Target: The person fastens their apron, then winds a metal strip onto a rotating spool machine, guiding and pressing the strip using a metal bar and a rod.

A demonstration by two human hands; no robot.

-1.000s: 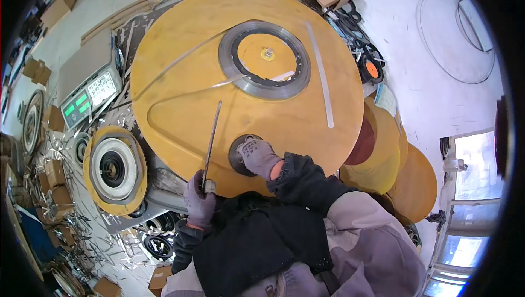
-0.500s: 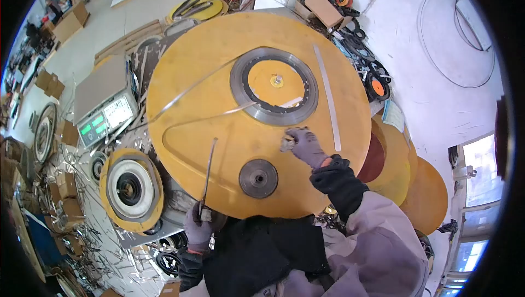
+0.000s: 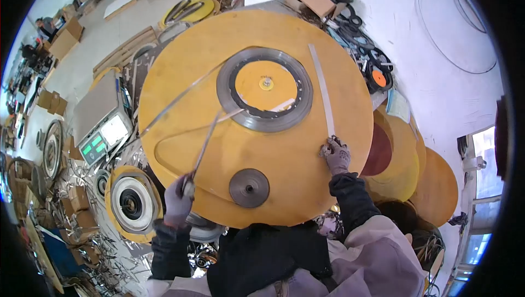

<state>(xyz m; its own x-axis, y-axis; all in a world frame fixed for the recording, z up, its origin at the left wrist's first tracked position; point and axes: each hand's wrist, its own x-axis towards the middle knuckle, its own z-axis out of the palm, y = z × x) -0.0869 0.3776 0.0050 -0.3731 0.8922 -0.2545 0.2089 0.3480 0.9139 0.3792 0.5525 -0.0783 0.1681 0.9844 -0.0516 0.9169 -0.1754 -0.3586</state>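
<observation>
A thin metal strip is held by its near end in the left hand, whose fingers are closed around it at the near left edge of the round yellow tabletop. The strip is pointed away from the fingers, toward the tabletop's middle; its far end is seen across a loose looped band, though contact cannot be told. By the right hand, set toward the right edge with its fingers bent, the near end of a flat straight strip is met; whether it is gripped cannot be told. A small grey coil is placed by the near edge, between the hands, and a large coiled metal ring nearer the far edge.
</observation>
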